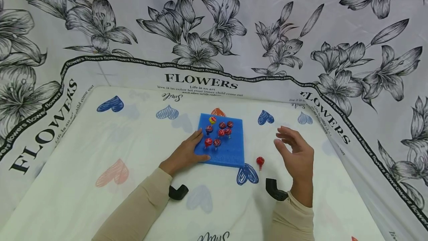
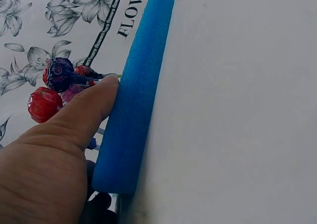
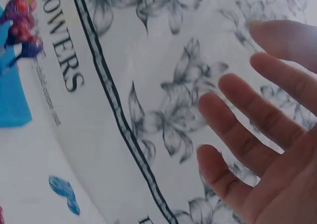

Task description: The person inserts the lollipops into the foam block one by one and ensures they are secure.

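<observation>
A blue foam board [image 1: 230, 155] lies on the table with several wrapped lollipops [image 1: 221, 132] standing in it on their sticks. My left hand [image 1: 184, 155] holds the board at its near left corner, fingers along the left edge and thumb at the near side. In the left wrist view the thumb [image 2: 89, 110] rests on the face of the board, beside the lollipop sticks. My right hand [image 1: 299, 157] is raised to the right of the board, fingers apart and slightly bent, with nothing in it. Between that hand and the board lies one red lollipop [image 1: 260, 161].
A white cloth [image 1: 140, 207] printed with hearts covers the table. Behind and at both sides hang white curtains [image 1: 133, 6] with black flower prints. Black curved mounts [image 1: 276, 190] stick out at both wrists, next to the beige sleeves [image 1: 140, 211].
</observation>
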